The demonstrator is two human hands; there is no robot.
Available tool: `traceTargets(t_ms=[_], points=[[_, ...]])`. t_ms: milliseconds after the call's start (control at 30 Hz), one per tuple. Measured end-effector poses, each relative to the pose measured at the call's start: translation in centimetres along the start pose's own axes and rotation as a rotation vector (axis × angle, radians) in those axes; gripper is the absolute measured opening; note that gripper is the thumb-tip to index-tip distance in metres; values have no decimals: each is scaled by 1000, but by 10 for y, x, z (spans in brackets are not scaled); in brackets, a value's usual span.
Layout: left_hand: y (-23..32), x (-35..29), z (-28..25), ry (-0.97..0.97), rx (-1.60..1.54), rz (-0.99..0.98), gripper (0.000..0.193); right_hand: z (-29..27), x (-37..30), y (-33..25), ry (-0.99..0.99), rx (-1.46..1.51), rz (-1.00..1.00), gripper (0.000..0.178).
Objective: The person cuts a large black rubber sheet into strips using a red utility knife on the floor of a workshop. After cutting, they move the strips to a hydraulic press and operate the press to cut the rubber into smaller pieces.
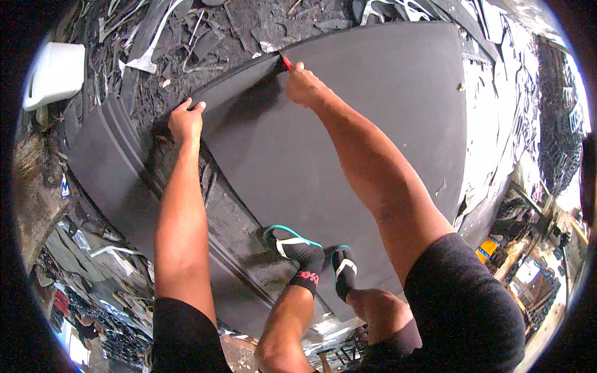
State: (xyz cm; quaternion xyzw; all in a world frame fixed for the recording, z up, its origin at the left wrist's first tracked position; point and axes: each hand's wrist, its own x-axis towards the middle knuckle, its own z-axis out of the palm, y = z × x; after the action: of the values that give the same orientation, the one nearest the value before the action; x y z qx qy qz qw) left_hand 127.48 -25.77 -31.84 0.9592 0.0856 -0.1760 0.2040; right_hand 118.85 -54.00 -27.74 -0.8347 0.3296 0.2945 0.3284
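Observation:
A large dark grey sheet [348, 149], which looks like rubber or foam, lies on the ground before me. My right hand [305, 86] is closed round the red handle of a knife [287, 63]. The blade meets the sheet near its far edge, and its tip is hard to make out. Along that edge, a narrow strip [239, 78] stands raised between the knife and my left hand [186, 123]. My left hand is closed on the strip's left end, thumb and fingers at its border. A shadow falls on the sheet below the strip.
Another dark sheet with stripes [118, 161] lies at the left. Dark and white offcuts [205, 37] litter the ground beyond. A white plastic container [57, 76] stands at the far left. My feet, in flip-flops [292, 239], are on the near part of the sheet.

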Motion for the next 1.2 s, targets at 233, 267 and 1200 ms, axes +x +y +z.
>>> traceTargets(t_ms=[233,267,1200], points=[[-36,-77,27,22,23,22,49,44,-66,68,-78,-21,45,41],[-37,-93,32,30,21,30,49,51,-75,82,-60,-18,35,39],[-233,-590,159,-17,-37,-47,45,267,-406,424,8,-58,43,30]])
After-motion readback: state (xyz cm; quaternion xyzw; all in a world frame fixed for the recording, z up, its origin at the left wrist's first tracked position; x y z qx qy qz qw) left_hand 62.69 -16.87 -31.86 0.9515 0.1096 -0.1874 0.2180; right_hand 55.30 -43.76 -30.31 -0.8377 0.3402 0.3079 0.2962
